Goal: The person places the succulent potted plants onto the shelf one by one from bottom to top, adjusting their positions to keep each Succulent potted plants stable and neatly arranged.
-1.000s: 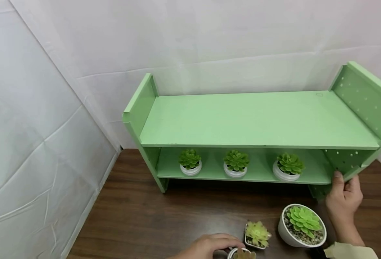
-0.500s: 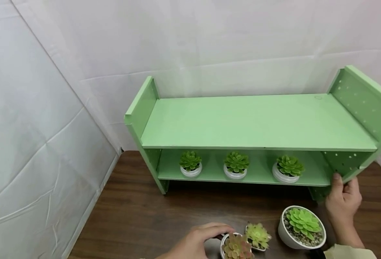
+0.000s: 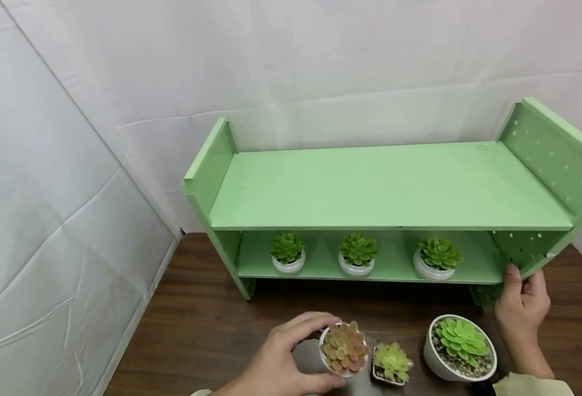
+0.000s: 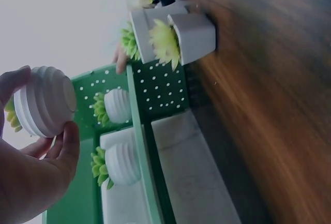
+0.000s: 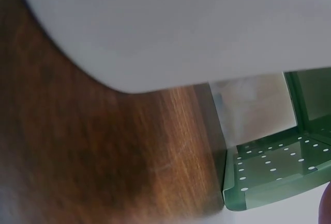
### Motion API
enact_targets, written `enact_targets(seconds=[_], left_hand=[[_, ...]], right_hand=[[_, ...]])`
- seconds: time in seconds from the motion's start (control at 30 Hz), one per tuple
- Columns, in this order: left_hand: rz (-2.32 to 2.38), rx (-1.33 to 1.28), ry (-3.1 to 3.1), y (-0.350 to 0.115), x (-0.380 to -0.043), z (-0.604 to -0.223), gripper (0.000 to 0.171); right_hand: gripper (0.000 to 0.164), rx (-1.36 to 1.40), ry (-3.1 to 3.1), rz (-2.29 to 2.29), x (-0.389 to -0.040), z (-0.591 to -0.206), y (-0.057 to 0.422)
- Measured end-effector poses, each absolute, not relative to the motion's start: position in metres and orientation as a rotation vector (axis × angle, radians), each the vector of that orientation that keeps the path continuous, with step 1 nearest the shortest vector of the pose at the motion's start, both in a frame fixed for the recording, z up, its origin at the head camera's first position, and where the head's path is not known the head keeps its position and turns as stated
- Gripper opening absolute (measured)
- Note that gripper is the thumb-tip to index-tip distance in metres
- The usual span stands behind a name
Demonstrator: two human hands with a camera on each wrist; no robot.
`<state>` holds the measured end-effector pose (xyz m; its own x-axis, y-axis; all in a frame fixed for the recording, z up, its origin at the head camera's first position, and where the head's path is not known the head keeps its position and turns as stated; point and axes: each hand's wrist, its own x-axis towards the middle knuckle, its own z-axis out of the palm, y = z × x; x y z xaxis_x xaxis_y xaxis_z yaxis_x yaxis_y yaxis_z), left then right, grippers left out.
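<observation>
Head view: three small potted succulents [image 3: 357, 254] already stand in a row on the lower board of the green shelf [image 3: 390, 187]; three more pots remain on the table [image 3: 212, 330]. Judged from this, the work is about half done. The left hand [image 3: 281, 360] curls its grip round the pink-tipped succulent pot [image 3: 344, 349], thumb at 6 o'clock of the pot, fingers over its 9 to 11 o'clock side. The square pot [image 3: 391, 363] sits just beside it at 3 o'clock, the large round pot [image 3: 460, 346] farther right. The right hand [image 3: 522, 300] pinches the shelf's right side panel.

Left wrist view: the ribbed white pot [image 4: 45, 107] lies between thumb and fingers [image 4: 67, 144], off the table.

Right wrist view: only the panel's perforated corner [image 5: 274, 175] and table show; the grip is out of frame.
</observation>
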<state>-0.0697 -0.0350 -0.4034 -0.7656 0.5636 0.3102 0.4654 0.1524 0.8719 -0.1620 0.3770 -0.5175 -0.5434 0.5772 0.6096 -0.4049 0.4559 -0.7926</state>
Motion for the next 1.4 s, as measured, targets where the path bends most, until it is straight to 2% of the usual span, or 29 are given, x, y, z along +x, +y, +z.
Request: enact_targets(seconds=[0.2, 0.4, 0.63, 1.4], left_hand=[[1.776, 1.12, 2.411, -0.037, -0.075, -0.398, 0.063], [1.824, 0.939, 2.395, -0.038, -0.076, -0.396, 0.062], [1.892, 1.014, 2.429, -0.041, -0.08, -0.391, 0.065], [1.865, 0.863, 2.639, -0.058, -0.087, -0.375, 0.063]], right_hand=[[0.031, -0.158, -1.725, 1.276, -0.162, -0.516, 0.376], [0.03, -0.157, -1.715, 1.289, -0.164, -0.518, 0.377], [0.03, -0.136, -1.689, 1.31, -0.164, -0.516, 0.376], [0.028, -0.165, -1.728, 1.301, -0.163, -0.513, 0.376]])
